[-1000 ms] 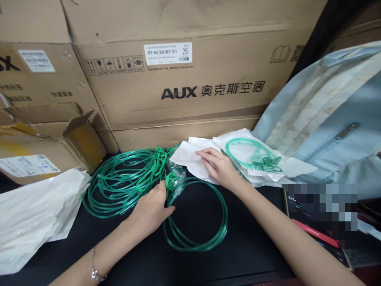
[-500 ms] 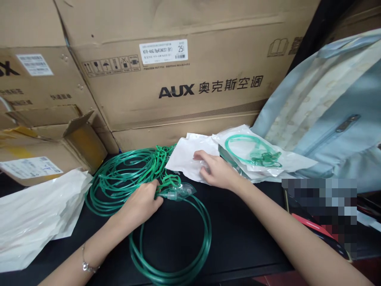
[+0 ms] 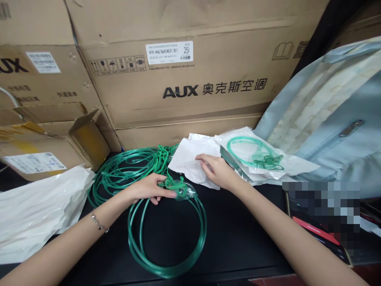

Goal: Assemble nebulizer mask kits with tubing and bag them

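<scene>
My left hand is closed on a clear nebulizer or oxygen mask with a green strap bunched against it. From the mask a green tube hangs in a round coil over the black surface. To its right, my right hand has its thumb and fingers closed at a flat white pouch. Its fingertips are partly hidden behind the hand. Behind my left hand lies a heap of green tubing with green straps. A packed mask set in a clear-and-white pouch lies beyond my right hand.
Large cardboard boxes wall off the back. White pouches are stacked at the left below a small open carton. On the right stand a light blue bag and a dark object with a red stripe.
My left hand has turned and now grips the mask with its strap, raising the tube coil slightly. My right hand's fingers have come closer together at the white pouch. The view has shifted a little.
</scene>
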{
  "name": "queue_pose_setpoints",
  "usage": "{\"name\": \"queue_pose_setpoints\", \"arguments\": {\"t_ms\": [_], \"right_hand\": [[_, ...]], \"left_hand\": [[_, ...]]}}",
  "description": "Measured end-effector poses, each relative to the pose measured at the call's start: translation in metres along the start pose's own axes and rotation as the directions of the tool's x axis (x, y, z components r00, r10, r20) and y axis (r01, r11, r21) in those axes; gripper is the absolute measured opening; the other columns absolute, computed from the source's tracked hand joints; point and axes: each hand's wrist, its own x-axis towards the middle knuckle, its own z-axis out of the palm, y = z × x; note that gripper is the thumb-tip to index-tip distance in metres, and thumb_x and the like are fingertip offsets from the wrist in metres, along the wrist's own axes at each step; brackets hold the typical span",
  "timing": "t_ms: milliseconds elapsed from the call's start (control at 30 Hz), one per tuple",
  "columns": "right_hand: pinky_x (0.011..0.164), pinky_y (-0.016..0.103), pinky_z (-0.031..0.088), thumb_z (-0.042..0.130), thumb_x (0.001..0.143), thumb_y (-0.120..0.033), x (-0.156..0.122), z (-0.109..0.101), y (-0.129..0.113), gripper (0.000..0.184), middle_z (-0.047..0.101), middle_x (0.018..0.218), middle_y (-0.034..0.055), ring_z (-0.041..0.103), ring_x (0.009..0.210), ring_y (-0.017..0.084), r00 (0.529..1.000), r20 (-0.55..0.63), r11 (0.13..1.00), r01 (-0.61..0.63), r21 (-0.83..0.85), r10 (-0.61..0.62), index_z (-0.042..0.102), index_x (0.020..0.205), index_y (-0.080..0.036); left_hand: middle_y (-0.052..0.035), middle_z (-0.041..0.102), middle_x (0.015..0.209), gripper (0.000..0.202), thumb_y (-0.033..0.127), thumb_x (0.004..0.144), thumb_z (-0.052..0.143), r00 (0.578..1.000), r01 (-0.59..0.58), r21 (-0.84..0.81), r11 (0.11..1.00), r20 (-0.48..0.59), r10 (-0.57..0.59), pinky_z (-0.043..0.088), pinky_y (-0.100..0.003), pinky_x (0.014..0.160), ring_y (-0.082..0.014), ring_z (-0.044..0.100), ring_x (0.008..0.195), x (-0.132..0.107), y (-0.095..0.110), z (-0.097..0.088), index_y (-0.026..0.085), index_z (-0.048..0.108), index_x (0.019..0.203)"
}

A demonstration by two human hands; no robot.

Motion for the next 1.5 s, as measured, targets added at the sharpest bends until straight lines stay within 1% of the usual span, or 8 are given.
{"name": "queue_pose_setpoints", "arguments": {"t_ms": [167, 267, 367, 567, 933, 1100, 1233, 1500], "right_hand": [[0.085, 0.031, 0.048, 0.040, 0.084, -0.015, 0.000, 0.005, 0.000, 0.028, 0.068, 0.102, 0.0082, 0.063, 0.094, 0.019, 0.997, -0.077, 0.997, -0.023, 0.076, 0.029, 0.063, 0.100, -0.013], [0.086, 0.031, 0.048, 0.040, 0.085, -0.015, 0.000, 0.007, -0.001, 0.028, 0.068, 0.102, 0.0083, 0.063, 0.096, 0.019, 0.994, -0.086, 0.993, -0.060, 0.103, 0.069, 0.064, 0.100, -0.013], [0.085, 0.031, 0.048, 0.040, 0.085, -0.015, 0.001, 0.008, -0.001, 0.029, 0.068, 0.103, 0.0082, 0.064, 0.095, 0.019, 0.990, -0.080, 0.987, -0.103, 0.121, 0.113, 0.064, 0.102, -0.013], [0.081, 0.030, 0.048, 0.041, 0.086, -0.017, 0.001, 0.008, -0.001, 0.028, 0.069, 0.102, 0.0056, 0.066, 0.087, 0.018, 0.985, -0.070, 0.979, -0.143, 0.147, 0.155, 0.064, 0.101, -0.016], [0.080, 0.030, 0.048, 0.042, 0.086, -0.018, 0.002, 0.006, -0.002, 0.027, 0.069, 0.102, 0.0057, 0.065, 0.086, 0.018, 0.986, -0.050, 0.975, -0.148, 0.165, 0.158, 0.064, 0.101, -0.016], [0.081, 0.030, 0.050, 0.043, 0.085, -0.019, 0.002, 0.006, -0.001, 0.026, 0.069, 0.102, 0.0041, 0.065, 0.091, 0.017, 0.982, -0.062, 0.961, -0.159, 0.224, 0.177, 0.065, 0.100, -0.018], [0.087, 0.032, 0.048, 0.046, 0.085, -0.024, 0.002, 0.006, -0.001, 0.026, 0.068, 0.104, 0.0041, 0.062, 0.101, 0.019, 0.979, -0.057, 0.943, -0.171, 0.284, 0.195, 0.067, 0.099, -0.018], [0.094, 0.033, 0.044, 0.043, 0.086, -0.025, 0.003, 0.009, -0.003, 0.030, 0.066, 0.109, 0.0050, 0.059, 0.106, 0.019, 0.974, -0.043, 0.927, -0.199, 0.318, 0.223, 0.066, 0.104, -0.016]], "left_hand": [[0.0019, 0.058, 0.073, 0.028, 0.038, 0.067, 0.065, 0.971, -0.223, 0.126, 0.967, -0.058, 0.231, 0.042, -0.020, 0.044, -0.0115, 0.054, 0.055, 0.001, -0.010, 0.006, 0.017, 0.055, 0.082], [-0.0066, 0.059, 0.106, 0.029, 0.036, 0.067, 0.067, 0.887, -0.390, 0.280, 0.877, -0.143, 0.440, 0.048, -0.032, 0.078, -0.0213, 0.058, 0.092, -0.002, -0.021, 0.006, 0.018, 0.057, 0.087], [-0.0111, 0.041, 0.132, 0.028, 0.035, 0.067, 0.068, 0.814, -0.493, 0.339, 0.801, -0.145, 0.563, 0.032, -0.038, 0.099, -0.0266, 0.040, 0.121, -0.004, -0.027, 0.004, 0.018, 0.057, 0.087], [0.0002, 0.057, 0.083, 0.026, 0.037, 0.072, 0.063, 0.844, -0.462, 0.250, 0.851, -0.169, 0.508, 0.044, -0.027, 0.074, -0.0162, 0.055, 0.080, -0.005, -0.021, 0.001, 0.017, 0.052, 0.084], [-0.0034, 0.055, 0.085, 0.016, 0.023, 0.073, 0.057, 0.847, -0.352, 0.637, 0.686, -0.096, 0.523, 0.038, -0.031, 0.074, -0.0222, 0.050, 0.084, 0.007, -0.021, 0.019, 0.020, 0.049, 0.086], [0.0009, 0.056, 0.077, 0.009, 0.019, 0.075, 0.051, 0.871, -0.444, 0.385, 0.809, -0.025, 0.491, 0.039, -0.026, 0.068, -0.0164, 0.053, 0.074, 0.005, -0.010, 0.014, 0.020, 0.047, 0.083], [0.0053, 0.052, 0.063, 0.027, 0.023, 0.076, 0.051, 0.948, -0.309, -0.048, 0.950, 0.064, 0.311, 0.038, -0.023, 0.053, -0.0104, 0.049, 0.054, 0.005, 0.001, 0.011, 0.019, 0.043, 0.101], [0.0015, 0.051, 0.074, 0.034, 0.028, 0.061, 0.072, 0.994, -0.107, -0.382, 0.918, -0.059, 0.092, 0.030, -0.014, 0.044, -0.0037, 0.041, 0.057, 0.013, 0.007, 0.009, 0.012, 0.056, 0.087]]}}
